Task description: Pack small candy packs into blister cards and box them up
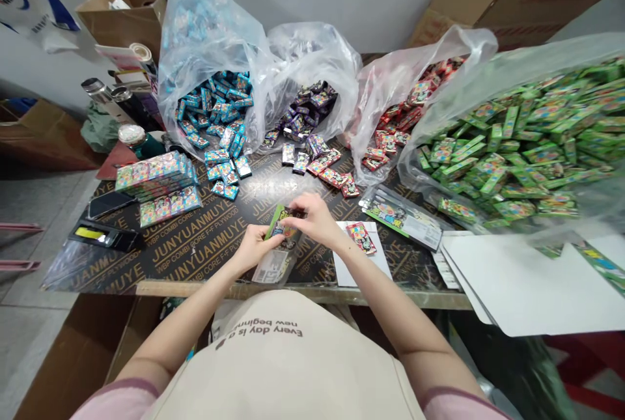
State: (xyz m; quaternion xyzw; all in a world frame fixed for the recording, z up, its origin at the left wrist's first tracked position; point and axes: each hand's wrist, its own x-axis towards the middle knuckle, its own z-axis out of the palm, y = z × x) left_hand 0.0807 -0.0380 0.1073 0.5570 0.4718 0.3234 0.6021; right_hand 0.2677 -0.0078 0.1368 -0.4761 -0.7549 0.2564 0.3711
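My left hand (256, 244) grips a clear plastic packaging bag (273, 267) with a green printed header, held above the table's front edge. Over the bag's upper end, my right hand (312, 215) closes its fingers on the same bag. Whether a small box is between the right fingers is hidden. A red small box (360, 238) lies on a white sheet (378, 257) beside my right forearm. Further right rests a stack of similar clear bags (403, 215). Loose purple boxes (301, 162) and red boxes (333, 178) lie beyond my hands.
Plastic sacks hold blue boxes (215, 104), purple ones, red ones and green boxes (532, 153) along the back. Wrapped packs (156, 176) are stacked at left near a black tape-like device (102, 236) and bottles (134, 137). White cards (532, 283) overhang the right front edge.
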